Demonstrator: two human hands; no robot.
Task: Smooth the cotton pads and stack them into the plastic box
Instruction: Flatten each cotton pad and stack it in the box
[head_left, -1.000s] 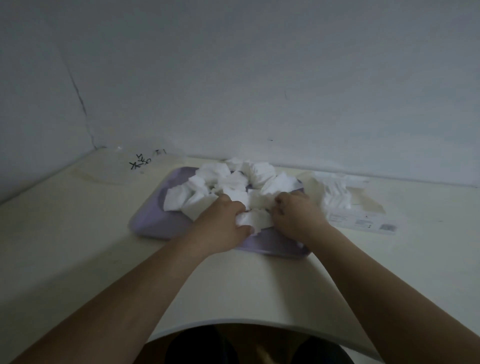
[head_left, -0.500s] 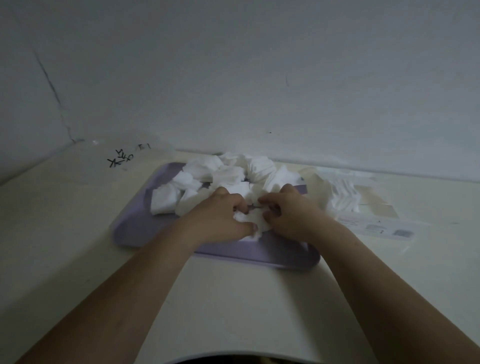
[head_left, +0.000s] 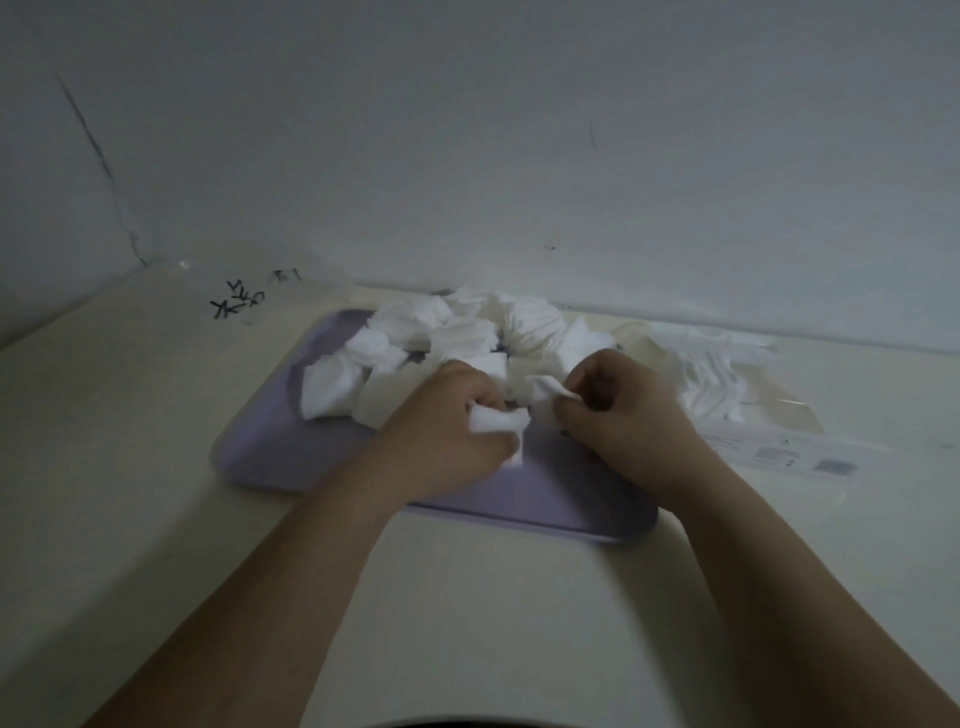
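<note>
As the left hand (head_left: 451, 434) grips, a cotton pad (head_left: 497, 420) juts rightward.

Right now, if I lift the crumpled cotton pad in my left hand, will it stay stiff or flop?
Probably floppy: the cotton pad is bunched and creased where the left hand grips it. Likely very light too, since the pile of pads on the purple tray sits loosely heaped, unflattened.
</note>
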